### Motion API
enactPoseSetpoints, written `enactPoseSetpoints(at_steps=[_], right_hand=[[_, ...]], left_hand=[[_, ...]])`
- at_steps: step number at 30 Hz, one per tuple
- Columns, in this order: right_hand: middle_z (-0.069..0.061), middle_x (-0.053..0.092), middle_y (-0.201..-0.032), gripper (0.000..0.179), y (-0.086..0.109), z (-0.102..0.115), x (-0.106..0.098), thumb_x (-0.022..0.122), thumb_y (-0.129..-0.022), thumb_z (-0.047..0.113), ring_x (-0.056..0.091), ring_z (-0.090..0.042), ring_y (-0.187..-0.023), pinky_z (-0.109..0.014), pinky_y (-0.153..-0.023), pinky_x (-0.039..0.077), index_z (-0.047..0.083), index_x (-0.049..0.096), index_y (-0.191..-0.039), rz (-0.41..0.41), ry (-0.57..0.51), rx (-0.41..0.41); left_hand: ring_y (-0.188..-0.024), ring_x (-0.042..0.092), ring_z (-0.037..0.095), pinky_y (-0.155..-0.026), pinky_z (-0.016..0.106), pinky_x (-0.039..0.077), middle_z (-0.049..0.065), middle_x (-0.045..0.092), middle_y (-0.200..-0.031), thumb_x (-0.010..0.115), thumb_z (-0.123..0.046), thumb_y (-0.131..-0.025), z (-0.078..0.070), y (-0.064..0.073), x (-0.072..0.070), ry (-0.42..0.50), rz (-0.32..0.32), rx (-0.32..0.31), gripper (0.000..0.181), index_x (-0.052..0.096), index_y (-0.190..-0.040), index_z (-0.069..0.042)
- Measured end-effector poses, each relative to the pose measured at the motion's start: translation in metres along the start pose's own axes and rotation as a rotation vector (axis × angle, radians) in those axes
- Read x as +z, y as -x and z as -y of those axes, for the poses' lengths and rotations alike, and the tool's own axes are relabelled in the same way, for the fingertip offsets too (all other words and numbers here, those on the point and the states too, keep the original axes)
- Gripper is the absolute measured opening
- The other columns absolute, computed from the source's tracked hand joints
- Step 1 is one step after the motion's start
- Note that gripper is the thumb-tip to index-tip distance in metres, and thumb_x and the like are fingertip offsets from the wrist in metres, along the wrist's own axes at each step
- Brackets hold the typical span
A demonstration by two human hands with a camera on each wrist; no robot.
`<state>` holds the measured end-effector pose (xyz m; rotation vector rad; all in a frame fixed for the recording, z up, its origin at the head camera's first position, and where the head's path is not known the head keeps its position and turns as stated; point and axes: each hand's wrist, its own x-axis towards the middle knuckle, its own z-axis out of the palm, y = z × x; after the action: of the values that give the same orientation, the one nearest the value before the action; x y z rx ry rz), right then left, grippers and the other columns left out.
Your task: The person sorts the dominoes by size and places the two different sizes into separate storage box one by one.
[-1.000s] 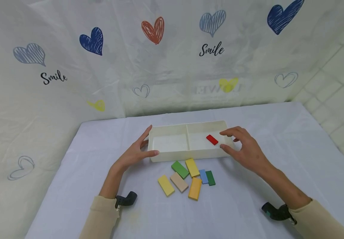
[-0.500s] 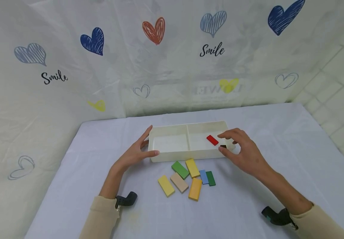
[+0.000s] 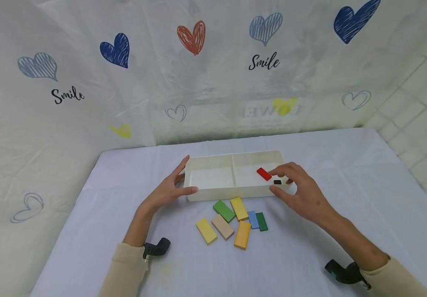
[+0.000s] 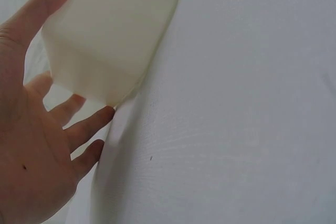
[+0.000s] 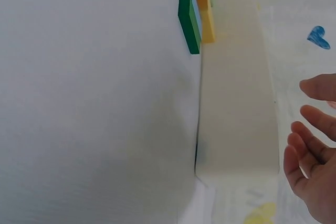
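A white two-compartment box (image 3: 232, 192) lies across the table. My left hand (image 3: 168, 189) holds its left end, thumb at the front corner and fingers along the end wall; the left wrist view shows the fingers spread against that end. In the right compartment lie a red block (image 3: 263, 173) and a small black block (image 3: 277, 182). My right hand (image 3: 302, 192) hovers over the compartment's right side, thumb and fingers apart with nothing between them. The black block sits partly framed by these fingers. The right wrist view shows the right hand (image 5: 315, 150) beyond the box wall.
In front of the box lie loose blocks: light green (image 3: 223, 210), yellow (image 3: 239, 208), pale yellow (image 3: 206, 230), tan (image 3: 222, 226), orange (image 3: 242, 234), blue (image 3: 253, 220) and dark green (image 3: 261, 221). A white cloth (image 3: 291, 264) covers the table. Behind hangs a heart-printed curtain (image 3: 220, 82).
My right hand has shifted slightly left and down, and the black block has come into view beneath it inside the box. My left hand, the red block and the loose blocks have stayed put.
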<state>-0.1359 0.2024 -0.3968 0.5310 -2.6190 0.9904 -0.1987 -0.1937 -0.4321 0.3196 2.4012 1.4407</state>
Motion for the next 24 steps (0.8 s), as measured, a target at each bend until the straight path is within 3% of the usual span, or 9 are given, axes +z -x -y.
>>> enactPoseSetpoints(at_steps=[8, 15, 24], right_hand=[[0.001, 0.065, -0.12, 0.036, 0.0024, 0.002, -0.0008, 0.082, -0.088, 0.007, 0.051, -0.005, -0.098, -0.029, -0.077, 0.055, 0.018, 0.072, -0.121, 0.008, -0.018, -0.011], [0.001, 0.065, -0.121, 0.036, 0.004, 0.0047, 0.0018, 0.083, -0.088, 0.007, 0.054, -0.01, -0.1, -0.026, -0.079, 0.056, 0.02, 0.071, -0.12, 0.043, -0.026, -0.003], [0.002, 0.066, -0.119, 0.038, 0.0068, 0.0061, 0.0016, 0.083, -0.086, 0.004, 0.056, -0.002, -0.096, -0.026, -0.078, 0.056, 0.019, 0.071, -0.119, 0.039, -0.055, -0.042]], left_hand=[[-0.158, 0.034, 0.024, -0.119, 0.066, 0.033, -0.01, 0.018, -0.175, 0.084, -0.046, -0.086, -0.0007, -0.0003, 0.0006, 0.006, 0.006, 0.002, 0.102, 0.011, -0.155, -0.067], [-0.159, 0.033, 0.025, -0.12, 0.067, 0.032, -0.011, 0.019, -0.174, 0.084, -0.046, -0.086, -0.0012, 0.001, -0.0007, -0.003, 0.005, 0.001, 0.105, 0.01, -0.16, -0.061], [-0.159, 0.033, 0.027, -0.12, 0.068, 0.03, -0.012, 0.017, -0.174, 0.083, -0.046, -0.087, 0.0007, 0.0001, -0.0014, -0.012, 0.006, 0.008, 0.103, 0.01, -0.159, -0.062]])
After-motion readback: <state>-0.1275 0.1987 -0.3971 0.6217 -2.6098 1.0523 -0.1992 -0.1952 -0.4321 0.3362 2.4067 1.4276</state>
